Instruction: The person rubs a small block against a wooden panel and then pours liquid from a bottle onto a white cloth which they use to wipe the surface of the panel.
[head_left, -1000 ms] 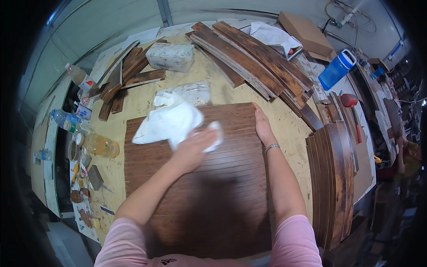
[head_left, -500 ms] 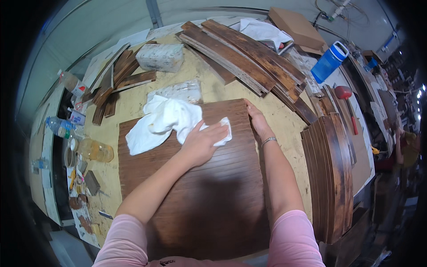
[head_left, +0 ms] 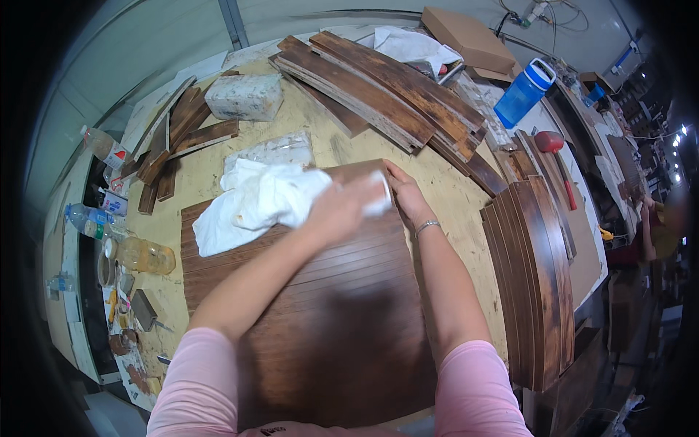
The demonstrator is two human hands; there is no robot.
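Observation:
A dark brown wooden panel [head_left: 342,291] of narrow planks laid side by side lies flat in front of me. My left hand [head_left: 341,213], smeared by motion, presses a white cloth [head_left: 262,200] onto the panel's far part. One end of the cloth sticks out past the fingers, and the rest lies bunched to the left, over the panel's far edge. At the far right corner, my right hand [head_left: 408,195] grips the panel's edge, its fingers curled over the corner. Some of those fingertips are hidden.
Loose dark planks [head_left: 386,95] lie stacked at the back, with more boards [head_left: 528,284] on the right. Two wrapped blocks [head_left: 244,96] sit behind the panel. Bottles and a jar of yellowish liquid [head_left: 145,256] line the left. A blue bottle [head_left: 523,95] and red-headed mallet [head_left: 550,143] are far right.
My left hand has moved slightly up and to the right, pushing the cloth along the panel. My right hand stays at the corner. The whole view has shifted slightly.

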